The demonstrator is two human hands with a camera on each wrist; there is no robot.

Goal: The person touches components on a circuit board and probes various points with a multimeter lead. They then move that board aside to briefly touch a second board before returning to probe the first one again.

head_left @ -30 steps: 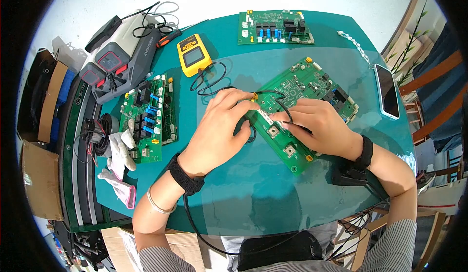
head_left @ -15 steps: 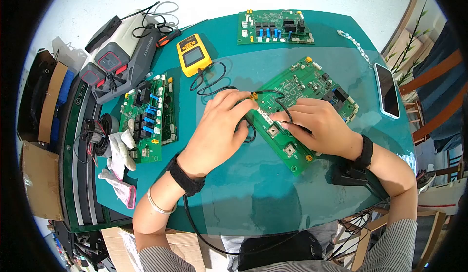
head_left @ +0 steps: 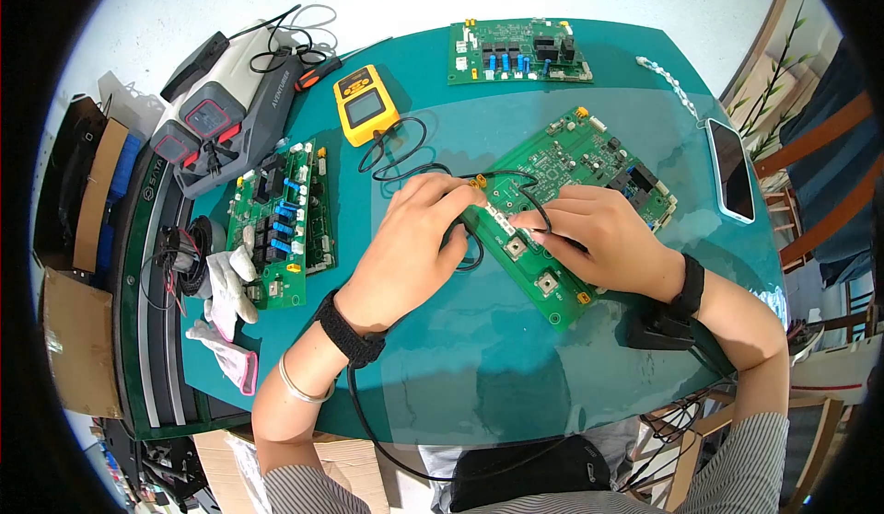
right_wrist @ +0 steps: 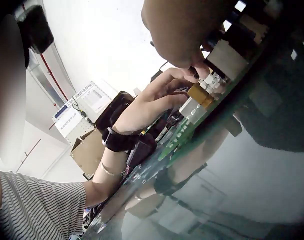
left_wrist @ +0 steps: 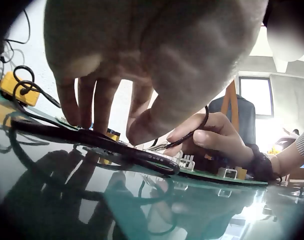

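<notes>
A large green circuit board (head_left: 552,153) lies at a slant on the table under both hands. My right hand (head_left: 603,238) pinches a black cable (head_left: 537,206) between thumb and fingers, low over a row of white connectors (head_left: 499,220) along the board's near left edge. The cable's tip is hidden by the fingers. My left hand (head_left: 410,238) touches the board's left corner beside a yellow connector (head_left: 479,182); its fingers (left_wrist: 104,107) reach down fairly straight in the left wrist view, thumb held apart. From there the cable loops back to a yellow handheld meter (head_left: 364,104).
Another circuit board (head_left: 520,52) lies at the back, and more boards (head_left: 276,229) stand at the left beside white gloves (head_left: 226,298). A grey machine (head_left: 226,109) and an orange-handled screwdriver (head_left: 319,74) are back left. A phone (head_left: 730,172) with a beaded strap lies at the right edge.
</notes>
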